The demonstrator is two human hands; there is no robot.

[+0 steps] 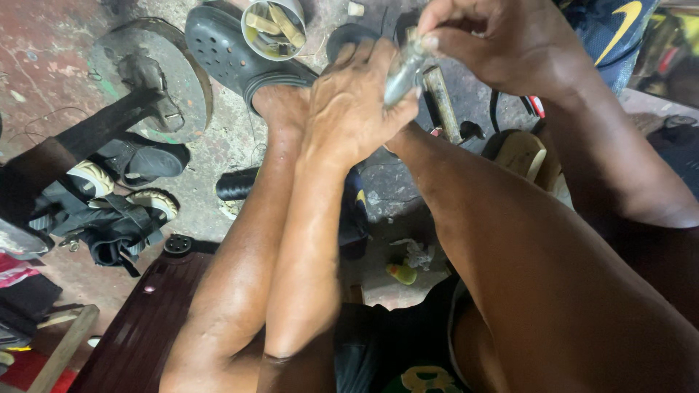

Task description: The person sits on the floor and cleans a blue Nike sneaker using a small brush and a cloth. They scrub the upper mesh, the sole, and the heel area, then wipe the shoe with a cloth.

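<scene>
My left hand (348, 109) is raised at the middle top with its fingers curled around the lower part of a small silvery tube (401, 76). My right hand (502, 42) comes in from the upper right and pinches the tube's top end between its fingertips. Both hands hover above my bare legs. My left foot wears a dark perforated clog (227, 51), just left of the hands. What lies under the hands is hidden.
A tin can (274, 26) with several pale pieces stands by the clog. A round metal base (156, 73), dark sandals (124, 196), a black thread spool (236, 183), a tan sole (521, 153), a small yellow object (402, 274) and a dark board (142, 324) lie on the stained floor.
</scene>
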